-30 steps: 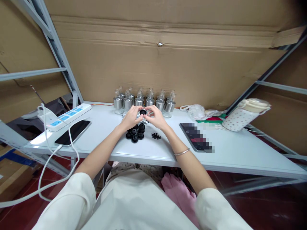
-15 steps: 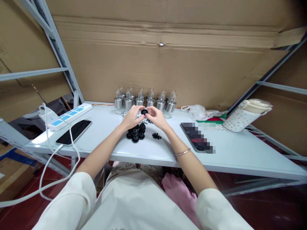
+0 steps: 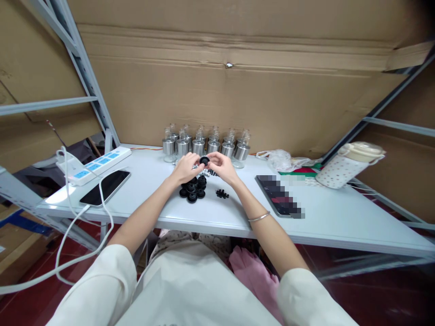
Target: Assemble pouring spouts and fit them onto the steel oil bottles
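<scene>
Between my two hands is a round black cap [image 3: 204, 160], raised above the table. My left hand [image 3: 186, 168] grips its left side with thumb and fingers. On the cap's right edge, the fingers of my right hand [image 3: 221, 167] are closed. Several similar black caps [image 3: 192, 189] lie in a pile below my left hand. A cluster of small black parts [image 3: 222, 194] lies near my right wrist. Small light and dark pieces [image 3: 212, 172] show partly beneath the hands. Behind stand glass bottles with silver metal sleeves [image 3: 213, 146], in rows.
On the left of the table [image 3: 149, 213] are a white power strip [image 3: 100, 165], a phone [image 3: 106, 188] and white cables. To the right are another phone [image 3: 278, 195], a plastic bag [image 3: 280, 159] and a dotted flask [image 3: 343, 170]. Cardboard [image 3: 238, 99] stands behind.
The cap between my hands has tilted slightly and sits a little lower in the view. My fingers have shifted slightly around it. The objects on the table stay where they were.
</scene>
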The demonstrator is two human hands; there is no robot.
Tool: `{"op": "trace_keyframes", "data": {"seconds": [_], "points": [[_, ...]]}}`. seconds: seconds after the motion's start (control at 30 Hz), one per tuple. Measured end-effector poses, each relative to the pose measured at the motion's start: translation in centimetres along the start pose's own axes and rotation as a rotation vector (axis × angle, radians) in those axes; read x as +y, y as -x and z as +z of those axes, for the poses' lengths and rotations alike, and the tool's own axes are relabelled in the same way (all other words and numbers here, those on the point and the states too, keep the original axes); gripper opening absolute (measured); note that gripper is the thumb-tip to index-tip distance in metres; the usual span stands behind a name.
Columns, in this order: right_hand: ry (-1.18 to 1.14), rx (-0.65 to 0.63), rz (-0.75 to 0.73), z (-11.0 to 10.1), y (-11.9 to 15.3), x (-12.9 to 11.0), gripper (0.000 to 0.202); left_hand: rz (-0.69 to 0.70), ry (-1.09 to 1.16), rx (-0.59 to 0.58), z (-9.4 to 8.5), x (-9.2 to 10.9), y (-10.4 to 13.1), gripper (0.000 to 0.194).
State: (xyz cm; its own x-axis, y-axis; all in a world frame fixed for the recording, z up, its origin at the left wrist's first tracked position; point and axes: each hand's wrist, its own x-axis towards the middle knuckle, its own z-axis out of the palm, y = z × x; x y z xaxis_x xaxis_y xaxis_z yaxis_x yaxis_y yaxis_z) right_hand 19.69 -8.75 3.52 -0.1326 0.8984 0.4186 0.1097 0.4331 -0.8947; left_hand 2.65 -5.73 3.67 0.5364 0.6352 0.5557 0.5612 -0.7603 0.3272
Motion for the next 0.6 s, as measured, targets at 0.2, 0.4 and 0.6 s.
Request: {"op": "trace_keyframes", "data": {"seconds": [0.2, 0.4, 0.6], "points": [[0.005, -0.012, 0.015, -0.04, -0.04, 0.01, 0.024, 0.015, 0.005, -0.018, -0.03, -0.10, 0.05, 0.017], [0.008, -0.021, 0.018, 0.13, -0.02, -0.03, 0.023, 0.013, 0.020, -0.054, 0.00, -0.13, 0.14, 0.015], [-0.005, -0.042, 0.043, 0.16, -0.02, 0.00, 0.025, 0.002, 0.032, -0.079, 0.26, -0.65, 0.11, 0.019]]}}
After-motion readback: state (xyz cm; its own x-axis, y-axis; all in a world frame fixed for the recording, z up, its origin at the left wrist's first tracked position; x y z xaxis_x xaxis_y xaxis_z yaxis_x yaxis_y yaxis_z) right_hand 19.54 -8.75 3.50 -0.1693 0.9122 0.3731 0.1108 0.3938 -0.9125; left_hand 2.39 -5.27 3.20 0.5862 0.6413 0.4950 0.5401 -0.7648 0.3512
